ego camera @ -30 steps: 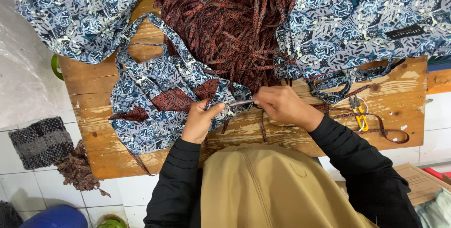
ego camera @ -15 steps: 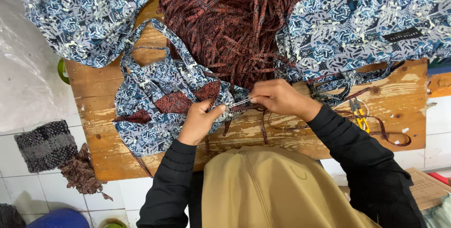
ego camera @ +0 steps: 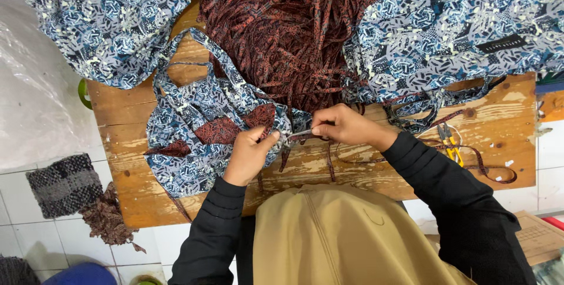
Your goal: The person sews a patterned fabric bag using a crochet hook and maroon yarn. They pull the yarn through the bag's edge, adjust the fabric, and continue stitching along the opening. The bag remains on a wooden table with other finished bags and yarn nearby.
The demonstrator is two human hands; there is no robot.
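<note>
Pinching blue cloth at table front edge w/ left hand, fingers closed on it, right hand fingers gripping a thin metal tool at the seam; best keep fabric taut, strokes short, clear of red strips behind.

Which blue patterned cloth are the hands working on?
The small blue cloth with red patches, under the left hand; the two larger blue cloths lie untouched farther away.
</note>
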